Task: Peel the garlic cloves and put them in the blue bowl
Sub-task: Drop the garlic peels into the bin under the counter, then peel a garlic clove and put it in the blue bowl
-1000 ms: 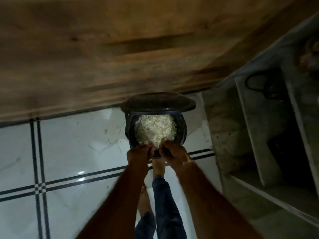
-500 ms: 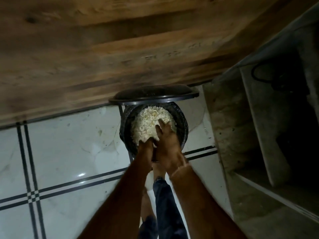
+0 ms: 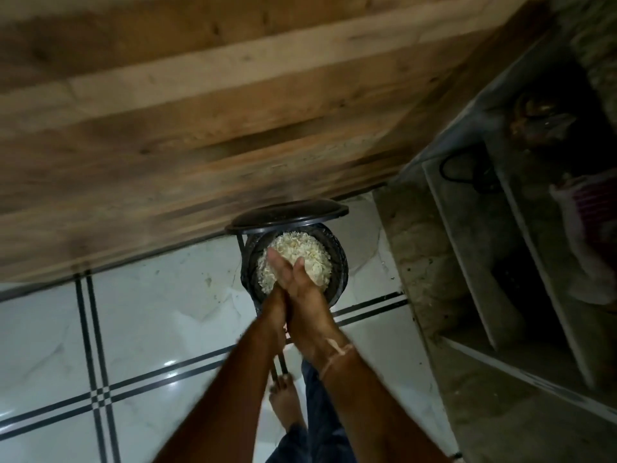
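Left hand [image 3: 276, 275] and right hand [image 3: 305, 292] are pressed flat together, palm to palm, fingers straight and pointing far. Neither pinches or holds anything visible. Cannot tell whether scraps sit between the palms. Thin band [image 3: 335, 358] on the right wrist.

Both hands hover over the open mouth of a black bin [image 3: 341, 262], just above a heap of pale papery peels [image 3: 302, 243] that fills it almost to the rim. Bin lid [image 3: 287, 213] is raised on the far side, close to a wooden panel [image 3: 200, 95]; contact unclear.

Near side of the bin: a bare foot [image 3: 283, 397] by the pedal rod, with a dark trouser leg [image 3: 322, 426] beside it. White tiled floor [image 3: 150, 312] with dark lines to the left. Grey shelves [image 3: 484, 255] to the right, contents too dim to name.

Task things: no garlic cloves and no blue bowl in view, so their place cannot be told.

Progress, as a judgement: a big heap of skins in the bin plus flat, empty-looking hands suggests peeling is done or nearly done. This looks like clean-up, brushing skins off the palms. Whether all the cloves reached the bowl can't be confirmed. Any peeling left happens off-frame.
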